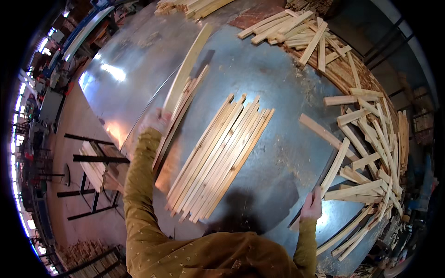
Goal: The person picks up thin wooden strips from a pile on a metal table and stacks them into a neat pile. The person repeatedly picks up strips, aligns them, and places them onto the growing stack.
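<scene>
My left hand (pixel 155 121), a little smeared by motion, is closed on the near end of a long pale wooden slat (pixel 189 65), which points away from me. Under and beside that slat lies a narrow stack of slats (pixel 181 111). To the right, my right hand (pixel 311 206) has its fingers wrapped around another wooden slat (pixel 335 167) near the table's front right. Between my hands, several slats lie side by side in a slanted bundle (pixel 222 157), their ends uneven.
A metal-topped table (pixel 273 180) carries everything. Loose slats (pixel 371 139) lie in a jumbled heap along the right edge, with another pile (pixel 296 34) at the far right. More boards (pixel 197 7) lie at the far edge. A black-framed rack (pixel 95 167) holding wood stands at the left.
</scene>
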`<state>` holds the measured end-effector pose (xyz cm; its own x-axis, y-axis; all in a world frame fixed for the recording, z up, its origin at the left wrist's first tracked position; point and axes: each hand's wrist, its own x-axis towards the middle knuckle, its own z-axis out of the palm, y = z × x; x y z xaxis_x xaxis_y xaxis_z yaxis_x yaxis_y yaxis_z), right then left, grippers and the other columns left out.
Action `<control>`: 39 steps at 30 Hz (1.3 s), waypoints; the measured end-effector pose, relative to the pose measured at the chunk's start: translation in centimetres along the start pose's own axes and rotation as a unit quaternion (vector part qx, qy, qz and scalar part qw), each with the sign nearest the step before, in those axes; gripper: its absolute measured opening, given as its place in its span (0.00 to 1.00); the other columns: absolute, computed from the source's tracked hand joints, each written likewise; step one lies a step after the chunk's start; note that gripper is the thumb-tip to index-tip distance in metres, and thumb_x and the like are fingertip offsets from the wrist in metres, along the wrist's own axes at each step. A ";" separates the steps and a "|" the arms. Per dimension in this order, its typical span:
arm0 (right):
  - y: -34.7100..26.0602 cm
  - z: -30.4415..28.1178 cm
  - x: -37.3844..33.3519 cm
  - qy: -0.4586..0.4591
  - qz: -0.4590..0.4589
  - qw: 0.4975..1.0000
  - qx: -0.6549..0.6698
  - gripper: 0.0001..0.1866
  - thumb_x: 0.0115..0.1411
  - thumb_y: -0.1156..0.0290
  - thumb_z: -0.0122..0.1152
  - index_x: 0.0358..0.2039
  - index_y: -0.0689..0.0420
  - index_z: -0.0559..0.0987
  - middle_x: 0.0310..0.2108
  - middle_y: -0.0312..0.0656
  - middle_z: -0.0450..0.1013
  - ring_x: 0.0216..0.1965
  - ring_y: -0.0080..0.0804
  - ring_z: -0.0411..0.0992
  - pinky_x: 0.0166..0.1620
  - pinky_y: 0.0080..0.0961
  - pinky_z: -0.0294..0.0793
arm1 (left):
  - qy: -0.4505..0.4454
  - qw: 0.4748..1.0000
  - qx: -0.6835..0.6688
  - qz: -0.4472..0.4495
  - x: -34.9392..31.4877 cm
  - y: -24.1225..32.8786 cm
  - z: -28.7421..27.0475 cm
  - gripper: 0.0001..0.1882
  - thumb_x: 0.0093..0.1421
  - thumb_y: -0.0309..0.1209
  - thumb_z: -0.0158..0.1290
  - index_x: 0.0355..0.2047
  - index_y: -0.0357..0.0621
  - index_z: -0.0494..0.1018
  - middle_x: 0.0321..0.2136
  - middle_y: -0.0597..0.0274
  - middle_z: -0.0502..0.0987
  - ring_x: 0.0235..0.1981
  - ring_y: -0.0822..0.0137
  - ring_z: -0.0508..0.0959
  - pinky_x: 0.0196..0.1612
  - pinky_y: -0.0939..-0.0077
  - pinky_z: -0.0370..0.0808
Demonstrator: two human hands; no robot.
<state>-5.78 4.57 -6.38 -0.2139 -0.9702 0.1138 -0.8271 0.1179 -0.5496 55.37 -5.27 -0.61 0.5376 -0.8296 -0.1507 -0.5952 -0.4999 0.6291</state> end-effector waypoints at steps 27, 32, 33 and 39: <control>-5.1 4.2 7.4 -0.079 0.270 0.953 -0.107 0.47 0.58 0.46 0.60 0.67 0.63 0.55 0.60 0.57 0.66 0.60 0.50 0.66 0.61 0.42 0.66 | -0.445 0.787 -0.406 0.136 -4.1 19.5 22.3 0.35 0.59 0.40 0.61 0.62 0.38 0.62 0.54 0.51 0.72 0.52 0.61 0.74 0.56 0.62 0.73; -0.4 5.9 8.5 -0.190 0.317 0.920 0.132 0.41 0.57 0.68 0.63 0.67 0.62 0.55 0.50 0.56 0.74 0.51 0.49 0.74 0.54 0.37 0.73 | -0.401 0.873 0.202 0.189 -24.7 22.9 29.0 0.52 0.58 0.39 0.61 0.71 0.40 0.37 0.70 0.43 0.45 0.70 0.47 0.50 0.67 0.56 0.58; 0.9 5.6 8.1 -0.188 0.216 0.956 0.068 0.40 0.57 0.67 0.63 0.67 0.61 0.55 0.52 0.56 0.72 0.52 0.50 0.72 0.55 0.38 0.72 | -0.382 0.877 0.233 0.174 -26.3 22.9 29.3 0.54 0.56 0.41 0.61 0.71 0.41 0.36 0.70 0.43 0.43 0.71 0.46 0.49 0.67 0.55 0.58; 7.9 -4.9 23.0 0.000 -0.119 0.959 -0.258 0.42 0.56 0.50 0.62 0.67 0.51 0.58 0.64 0.53 0.61 0.63 0.51 0.60 0.66 0.45 0.57 | -0.286 0.908 0.302 0.044 -32.1 20.7 29.9 0.60 0.47 0.45 0.65 0.70 0.45 0.37 0.69 0.44 0.45 0.69 0.45 0.51 0.68 0.53 0.56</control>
<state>-19.76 -15.74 -4.10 0.0126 -0.9824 0.1862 -0.9995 -0.0177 -0.0260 7.92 3.60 -5.52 0.1760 -0.7803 -0.6001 -0.9329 -0.3268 0.1514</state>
